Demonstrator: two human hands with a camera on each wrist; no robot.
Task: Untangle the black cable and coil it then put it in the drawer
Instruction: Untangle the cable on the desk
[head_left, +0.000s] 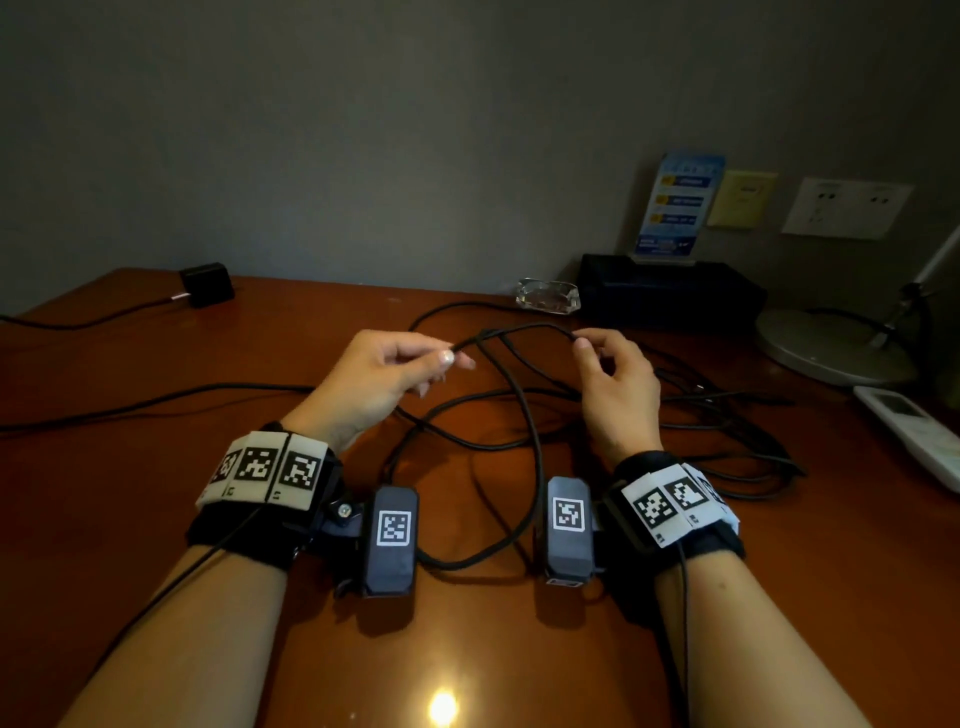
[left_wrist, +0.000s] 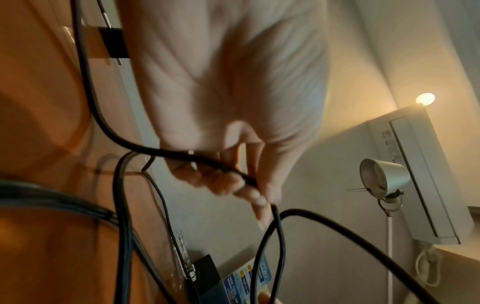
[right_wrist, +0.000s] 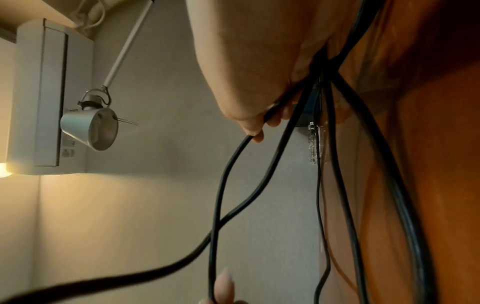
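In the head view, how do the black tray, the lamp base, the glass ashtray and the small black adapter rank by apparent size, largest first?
1. Black tray.
2. Lamp base, partly covered by its cable; close to the tray, so this order is unsure.
3. Glass ashtray.
4. Black adapter, about like the ashtray; unsure.

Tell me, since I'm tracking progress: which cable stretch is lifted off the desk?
The short span pinched between the left hand and right hand; every other loop lies on the desk.

You see a glossy brown wooden table (head_left: 156, 364), a matt black cable (head_left: 530, 441), a clear glass ashtray (head_left: 549, 296) and a brushed-metal lamp shade (right_wrist: 89, 128).
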